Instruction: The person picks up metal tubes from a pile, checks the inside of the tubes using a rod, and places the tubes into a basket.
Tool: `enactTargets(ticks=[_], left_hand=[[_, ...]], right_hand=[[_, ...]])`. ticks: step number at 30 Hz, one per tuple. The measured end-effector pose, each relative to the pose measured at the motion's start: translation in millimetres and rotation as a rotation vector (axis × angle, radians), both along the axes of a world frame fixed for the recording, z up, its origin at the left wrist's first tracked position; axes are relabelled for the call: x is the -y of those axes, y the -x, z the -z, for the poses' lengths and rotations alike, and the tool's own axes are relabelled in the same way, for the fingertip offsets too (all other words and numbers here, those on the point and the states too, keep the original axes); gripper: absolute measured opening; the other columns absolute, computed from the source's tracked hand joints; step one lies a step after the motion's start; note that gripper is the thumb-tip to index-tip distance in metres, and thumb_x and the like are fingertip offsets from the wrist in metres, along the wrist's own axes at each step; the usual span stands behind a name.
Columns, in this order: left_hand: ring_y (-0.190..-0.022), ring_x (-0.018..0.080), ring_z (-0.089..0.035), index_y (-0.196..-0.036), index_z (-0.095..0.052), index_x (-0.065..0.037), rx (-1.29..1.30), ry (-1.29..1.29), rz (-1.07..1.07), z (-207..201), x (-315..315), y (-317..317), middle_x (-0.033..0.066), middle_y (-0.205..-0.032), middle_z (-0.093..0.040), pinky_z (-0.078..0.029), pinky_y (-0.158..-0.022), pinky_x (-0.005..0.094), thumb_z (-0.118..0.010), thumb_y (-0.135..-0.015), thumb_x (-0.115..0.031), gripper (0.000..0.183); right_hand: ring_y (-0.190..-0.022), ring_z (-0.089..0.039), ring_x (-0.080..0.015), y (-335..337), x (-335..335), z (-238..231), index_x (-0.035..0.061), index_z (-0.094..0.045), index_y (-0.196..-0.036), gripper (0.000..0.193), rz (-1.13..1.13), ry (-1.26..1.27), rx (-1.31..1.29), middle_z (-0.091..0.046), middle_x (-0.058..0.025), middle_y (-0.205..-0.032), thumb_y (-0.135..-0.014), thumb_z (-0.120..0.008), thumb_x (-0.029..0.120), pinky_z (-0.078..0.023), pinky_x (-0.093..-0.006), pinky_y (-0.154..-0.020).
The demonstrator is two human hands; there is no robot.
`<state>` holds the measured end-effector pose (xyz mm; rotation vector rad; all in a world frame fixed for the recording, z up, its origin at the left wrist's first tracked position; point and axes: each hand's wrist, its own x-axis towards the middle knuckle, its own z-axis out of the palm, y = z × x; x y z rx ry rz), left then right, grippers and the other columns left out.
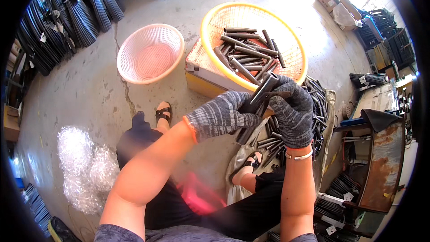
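Both my hands wear grey knitted work gloves. My left hand [219, 115] is wrapped round a few short black tubes [265, 86], which slant up to the right with their open ends showing. My right hand [292, 114] closes on the upper part of these tubes, its fingers curled beside a small flat dark piece [277, 94] that I cannot make out. Just beyond my hands, a yellow-rimmed plastic basket [286, 27] holds several loose black tubes [251, 51]. It rests on a box [201, 84]. Many more black tubes [316, 103] lie piled on a pale sack [330, 107] at the right.
A pink plastic basket [152, 56] stands on the floor to the left. Clear plastic bags [83, 170] lie nearer on that side. Bundles of black rods [83, 13] fill the far left. Along the right are a rusty-panelled stand [385, 161] and cardboard boxes [329, 1].
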<state>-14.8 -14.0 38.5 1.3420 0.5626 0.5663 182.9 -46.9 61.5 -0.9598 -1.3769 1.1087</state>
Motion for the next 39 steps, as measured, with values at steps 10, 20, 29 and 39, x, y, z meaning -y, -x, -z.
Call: enactTargets(ticks=[10,20,29,39], left_hand=[[-0.078,0.0140,-0.066,-0.113,-0.062,-0.006,0.046,0.170,-0.008,13,-4,-14,0.0062,-0.095,-0.069,-0.048,-0.054,0.0237,-0.072,-0.081,-0.021,0.037],[-0.079,0.0143,-0.065,-0.112,-0.064,-0.005,0.060,0.214,-0.218,6,-4,-14,0.0061,-0.094,-0.069,-0.052,-0.062,0.0258,-0.077,-0.077,-0.014,0.039],[-0.075,0.0103,-0.060,-0.110,-0.065,-0.005,0.150,0.121,-0.266,-7,6,-19,0.0014,-0.088,-0.066,-0.050,-0.066,0.0248,-0.075,-0.078,-0.011,0.034],[-0.075,0.0100,-0.060,-0.103,-0.066,-0.003,-0.031,0.105,-0.248,-1,6,-16,0.0015,-0.085,-0.066,-0.050,-0.064,0.0251,-0.076,-0.078,-0.008,0.028]], right_hand=[[-0.107,-0.060,-0.0230,2,-26,-6,-0.0004,-0.063,-0.089,0.011,-0.048,-0.184,-0.296,-0.061,-0.0168,-0.119,-0.079,-0.067,-0.002,-0.049,-0.0366,-0.093],[-0.090,-0.064,-0.0187,-17,-17,-13,-0.0017,-0.061,-0.090,0.009,0.008,-0.008,-0.185,-0.067,-0.0147,-0.102,-0.082,-0.064,-0.002,-0.053,-0.0315,-0.082],[-0.087,-0.061,-0.0101,-17,-3,-10,0.0002,-0.063,-0.101,0.022,0.012,-0.012,0.072,-0.067,-0.0050,-0.096,-0.080,-0.063,-0.009,-0.051,-0.0256,-0.081],[-0.082,-0.061,-0.0101,-7,0,-10,-0.0008,-0.059,-0.094,0.015,0.086,-0.056,0.178,-0.063,-0.0049,-0.093,-0.080,-0.064,-0.005,-0.051,-0.0253,-0.075]])
